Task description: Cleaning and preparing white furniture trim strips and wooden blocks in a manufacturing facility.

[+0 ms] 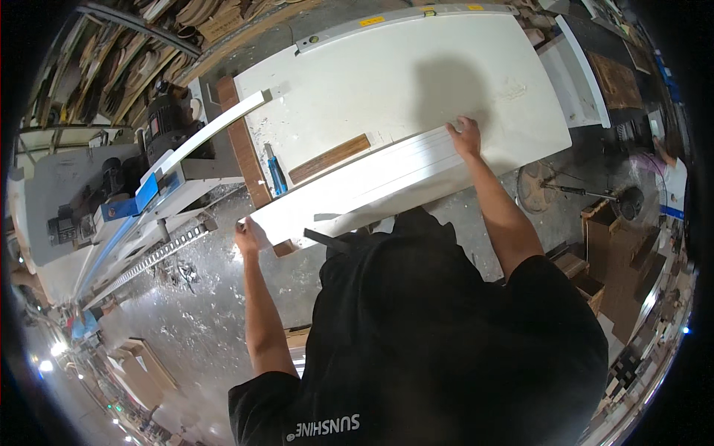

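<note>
- One long white board lies along the near edge of the white table, in front of the person; its left end juts past the table's corner.
- The left hand grips that overhanging left end, fingers curled around it; the right hand sits at the board's far right end, fingers wrapped over its top edge; one hand per end, well apart.
- The board looks stiff and fairly heavy for its length, judging by its thickness; its painted face is probably smooth and a bit slippery, and its corners could chip; holding it at both ends, as here, seems the steady way to take it.
- Count: one white board in hand; one brown wooden strip on the table just behind it; one blue tool beside that strip; one long white rail on the saw machine to the left.
</note>
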The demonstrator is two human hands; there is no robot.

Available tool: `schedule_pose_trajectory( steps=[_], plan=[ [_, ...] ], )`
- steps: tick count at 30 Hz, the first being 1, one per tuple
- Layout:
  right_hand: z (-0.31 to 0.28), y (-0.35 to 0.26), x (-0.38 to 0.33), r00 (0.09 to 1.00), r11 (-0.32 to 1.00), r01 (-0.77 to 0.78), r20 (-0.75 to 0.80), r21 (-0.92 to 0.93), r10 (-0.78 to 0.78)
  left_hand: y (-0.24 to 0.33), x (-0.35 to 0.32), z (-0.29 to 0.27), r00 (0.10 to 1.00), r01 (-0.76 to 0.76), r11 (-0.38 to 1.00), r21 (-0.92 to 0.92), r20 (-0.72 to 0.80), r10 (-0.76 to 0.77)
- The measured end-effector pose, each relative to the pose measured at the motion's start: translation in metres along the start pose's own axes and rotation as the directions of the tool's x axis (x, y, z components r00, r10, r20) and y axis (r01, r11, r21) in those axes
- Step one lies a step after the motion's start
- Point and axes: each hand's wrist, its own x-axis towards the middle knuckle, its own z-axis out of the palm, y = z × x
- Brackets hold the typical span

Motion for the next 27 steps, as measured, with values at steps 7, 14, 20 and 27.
schedule_pose_trajectory(
  steps=[7, 14, 20, 27],
  plan=[
    [0.020, 0.003, 0.012, 0.998, 0.993, -0.054, 0.041, 0.104, 0.050, 0.003, -0.024, -0.004, 1.000, -0.023, 0.986, -0.164, -0.017, 0.021],
    [0.016, 0.018, 0.014, 0.985, 0.942, -0.174, 0.044, 0.285, 0.168, 0.003, -0.025, 0.000, 0.999, -0.026, 1.000, -0.003, -0.035, 0.026],
    [0.011, 0.032, 0.019, 0.985, 0.952, -0.165, 0.094, 0.258, 0.145, 0.040, -0.044, 0.002, 0.997, 0.026, 0.997, 0.067, 0.067, -0.031],
    [0.008, 0.007, -0.011, 0.974, 0.993, -0.021, -0.223, 0.114, 0.047, 0.185, -0.118, 0.046, 0.612, -0.781, 0.624, 0.028, 0.236, 0.755]
  ],
)
